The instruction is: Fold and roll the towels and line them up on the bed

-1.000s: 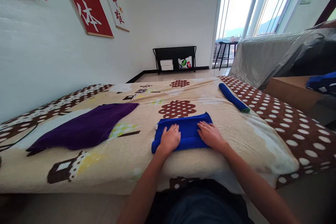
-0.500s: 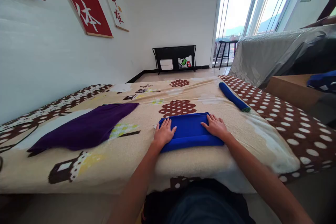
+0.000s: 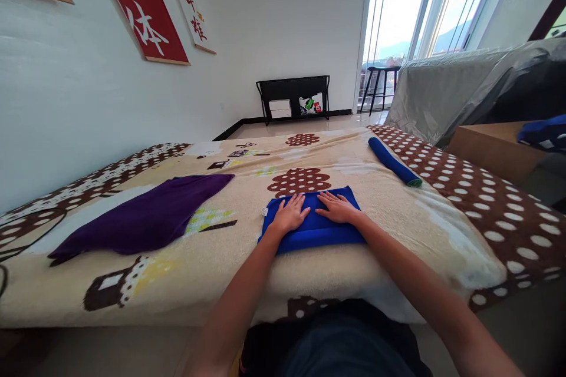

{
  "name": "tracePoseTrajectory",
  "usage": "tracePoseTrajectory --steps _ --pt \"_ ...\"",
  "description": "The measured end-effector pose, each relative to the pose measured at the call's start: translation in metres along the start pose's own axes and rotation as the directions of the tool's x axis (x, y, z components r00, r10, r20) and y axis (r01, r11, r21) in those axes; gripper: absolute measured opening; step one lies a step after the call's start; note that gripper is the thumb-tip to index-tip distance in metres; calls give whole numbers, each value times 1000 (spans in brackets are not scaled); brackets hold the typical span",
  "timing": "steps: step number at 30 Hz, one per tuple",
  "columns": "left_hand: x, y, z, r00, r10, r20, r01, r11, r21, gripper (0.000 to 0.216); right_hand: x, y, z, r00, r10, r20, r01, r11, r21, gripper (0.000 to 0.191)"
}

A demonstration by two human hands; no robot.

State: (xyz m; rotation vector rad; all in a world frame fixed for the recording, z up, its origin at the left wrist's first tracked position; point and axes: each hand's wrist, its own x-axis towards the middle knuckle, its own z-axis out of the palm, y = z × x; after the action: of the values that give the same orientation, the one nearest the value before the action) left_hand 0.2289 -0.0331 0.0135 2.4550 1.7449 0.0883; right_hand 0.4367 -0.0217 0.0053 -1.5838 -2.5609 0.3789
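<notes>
On the patterned blanket [image 3: 398,230], my left hand [image 3: 292,215] and right hand [image 3: 336,209] press the folded blue towel [image 3: 313,231]. Fingers flat, grasping nothing.

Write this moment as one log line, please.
left hand: flat on blue towel | right hand: flat on it | purple cloth: left | rolled towel: right

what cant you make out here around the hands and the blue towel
Head view only:
- Middle of the folded blue towel: covered by the left hand and right hand.
- Small white tag at its left edge: too small to read.
- Blue item on the box: cut off by the right edge.
</notes>
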Motion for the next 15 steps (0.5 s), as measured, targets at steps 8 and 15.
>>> tracePoseTrajectory --steps 8,15 --pt "-22 -53 -1 961 -243 -134 247 969 12 60 -30 70 -6 984 160 -78 -159 987 14 72" --pt "-22 -53 0 979 68 -190 -60 997 49 54 -32 69 0 985 63 -161 -64 998 0 59"
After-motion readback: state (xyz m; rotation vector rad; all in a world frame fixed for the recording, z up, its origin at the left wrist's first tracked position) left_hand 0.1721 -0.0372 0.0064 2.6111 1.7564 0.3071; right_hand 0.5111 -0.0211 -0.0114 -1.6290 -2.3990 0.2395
